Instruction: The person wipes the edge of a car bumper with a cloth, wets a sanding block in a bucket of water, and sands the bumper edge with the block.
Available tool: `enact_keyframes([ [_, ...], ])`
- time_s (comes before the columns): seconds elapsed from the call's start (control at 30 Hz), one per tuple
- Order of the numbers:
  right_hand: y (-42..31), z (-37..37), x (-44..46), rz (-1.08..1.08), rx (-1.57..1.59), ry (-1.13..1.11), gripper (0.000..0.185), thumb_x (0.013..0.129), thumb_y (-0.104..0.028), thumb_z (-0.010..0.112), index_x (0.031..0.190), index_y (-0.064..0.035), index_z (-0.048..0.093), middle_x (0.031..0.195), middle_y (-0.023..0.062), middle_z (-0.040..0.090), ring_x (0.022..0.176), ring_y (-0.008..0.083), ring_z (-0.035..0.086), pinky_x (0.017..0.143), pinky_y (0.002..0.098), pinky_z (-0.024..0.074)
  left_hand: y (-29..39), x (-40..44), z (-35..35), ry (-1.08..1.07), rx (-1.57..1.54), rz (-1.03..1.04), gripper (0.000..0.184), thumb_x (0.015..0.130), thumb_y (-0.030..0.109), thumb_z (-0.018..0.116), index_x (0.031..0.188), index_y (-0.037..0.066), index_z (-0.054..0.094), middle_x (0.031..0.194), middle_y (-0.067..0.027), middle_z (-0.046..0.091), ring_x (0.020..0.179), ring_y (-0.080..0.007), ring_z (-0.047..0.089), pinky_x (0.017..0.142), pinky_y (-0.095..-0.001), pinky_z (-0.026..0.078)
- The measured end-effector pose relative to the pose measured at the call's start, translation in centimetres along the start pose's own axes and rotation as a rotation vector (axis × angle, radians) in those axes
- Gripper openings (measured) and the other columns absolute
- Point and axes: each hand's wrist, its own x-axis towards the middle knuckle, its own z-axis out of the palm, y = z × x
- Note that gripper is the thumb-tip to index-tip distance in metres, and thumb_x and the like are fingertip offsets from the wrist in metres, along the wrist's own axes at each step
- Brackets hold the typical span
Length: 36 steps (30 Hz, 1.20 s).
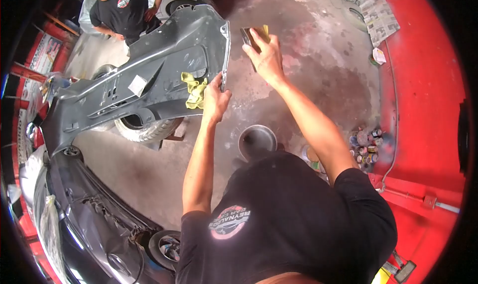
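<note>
A large grey car bumper (179, 60) lies across the left half of the view, propped over tires. My left hand (216, 101) has its fingers closed on the bumper's right edge, thumb sticking out. Just left of that hand, a crumpled yellow-green cloth (195, 91) rests on the bumper. A small white square sheet (137, 85) lies farther along it. My right hand (269, 59) is raised to the right of the bumper, apart from it, fingers around a dark flat sanding block (250, 39) with a yellow part at its top. The hand hides some of the block.
A round basin (257, 141) stands on the floor before me. Tires (144, 128) support the bumper. A dark car (99, 219) is at lower left. Several cans (367, 147) stand by the red wall (428, 119). Another person (122, 10) stands beyond the bumper.
</note>
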Motion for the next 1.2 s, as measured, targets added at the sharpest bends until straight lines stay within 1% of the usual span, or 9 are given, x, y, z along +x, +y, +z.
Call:
enact_keyframes([
  [0.1,-3.0,-0.3,-2.9,0.057,0.064,-0.048,0.061,0.088,-0.035,0.081,0.144,-0.0169,0.064,0.126,0.0247,0.055,0.117,0.0401,0.058,0.103,0.0465,0.0483,-2.1,1.0,1.1,0.104,-0.075,0.157,0.069,0.074,-0.001,0.059,0.143,-0.006,0.055,0.117,-0.0197,0.072,0.101,-0.0245,0.069,0.092,-0.0322,0.053],
  [0.17,-3.6,0.9,-4.4,0.008,-0.014,-0.095,0.061,0.088,-0.036,0.081,0.143,-0.0183,0.064,0.127,0.0247,0.055,0.117,0.0412,0.056,0.103,0.0475,0.0476,-2.3,1.1,1.4,0.054,-0.232,0.149,0.081,0.074,-0.004,0.056,0.154,-0.001,0.045,0.138,-0.0282,0.064,0.127,-0.0342,0.064,0.106,-0.0371,0.049],
  [0.23,-2.9,1.9,-3.5,0.025,-0.010,-0.134,0.058,0.089,-0.036,0.079,0.143,-0.0189,0.065,0.123,0.0240,0.055,0.118,0.0417,0.054,0.103,0.0484,0.0472,-2.4,1.1,1.4,0.071,-0.212,0.219,0.082,0.073,-0.006,0.054,0.154,-0.005,0.043,0.140,-0.0262,0.063,0.129,-0.0311,0.063,0.108,-0.0351,0.047],
  [0.3,-2.4,2.1,-2.0,-0.040,-0.092,-0.065,0.055,0.091,-0.035,0.077,0.142,-0.0187,0.066,0.119,0.0235,0.054,0.117,0.0412,0.053,0.102,0.0494,0.0468,-1.9,1.0,1.2,-0.017,-0.395,0.122,0.085,0.070,-0.009,0.049,0.155,-0.010,0.039,0.143,-0.0193,0.061,0.126,-0.0208,0.059,0.107,-0.0294,0.045],
  [0.57,-2.2,2.4,-4.2,-0.130,-0.019,-0.078,0.052,0.091,-0.035,0.076,0.141,-0.0206,0.066,0.119,0.0243,0.051,0.110,0.0434,0.054,0.094,0.0526,0.0471,-1.9,0.8,1.3,0.032,-0.354,0.093,0.086,0.068,-0.010,0.050,0.154,-0.007,0.044,0.137,-0.0147,0.064,0.119,-0.0168,0.060,0.103,-0.0258,0.045],
  [0.67,-1.3,2.0,-0.6,-0.063,-0.086,-0.055,0.052,0.093,-0.036,0.074,0.142,-0.0199,0.065,0.119,0.0244,0.051,0.112,0.0429,0.053,0.097,0.0528,0.0466,-0.6,0.7,0.6,-0.029,-0.374,0.118,0.086,0.068,-0.013,0.048,0.154,-0.007,0.043,0.140,-0.0143,0.062,0.120,-0.0174,0.061,0.103,-0.0264,0.047],
  [0.83,-2.9,2.1,-5.2,-0.087,0.017,-0.095,0.052,0.092,-0.034,0.077,0.140,-0.0171,0.067,0.124,0.0246,0.053,0.119,0.0429,0.054,0.104,0.0492,0.0467,-1.2,0.8,1.1,0.036,-0.321,0.112,0.085,0.069,-0.010,0.050,0.154,-0.007,0.043,0.139,-0.0147,0.061,0.119,-0.0194,0.061,0.102,-0.0270,0.047],
  [1.03,-0.7,2.0,0.0,-0.117,-0.136,-0.035,0.051,0.093,-0.036,0.074,0.140,-0.0191,0.067,0.121,0.0242,0.053,0.112,0.0425,0.055,0.099,0.0516,0.0473,-1.0,1.1,0.6,-0.016,-0.263,0.092,0.083,0.069,-0.007,0.050,0.152,-0.006,0.047,0.125,-0.0112,0.068,0.106,-0.0163,0.064,0.093,-0.0247,0.049],
  [1.2,-0.7,2.8,-3.6,-0.145,-0.038,-0.036,0.051,0.092,-0.034,0.076,0.141,-0.0209,0.067,0.124,0.0246,0.054,0.115,0.0420,0.055,0.103,0.0484,0.0465,0.2,0.0,0.8,0.058,-0.369,0.154,0.082,0.069,-0.006,0.050,0.151,-0.006,0.049,0.119,-0.0086,0.069,0.098,-0.0139,0.063,0.088,-0.0231,0.050],
])
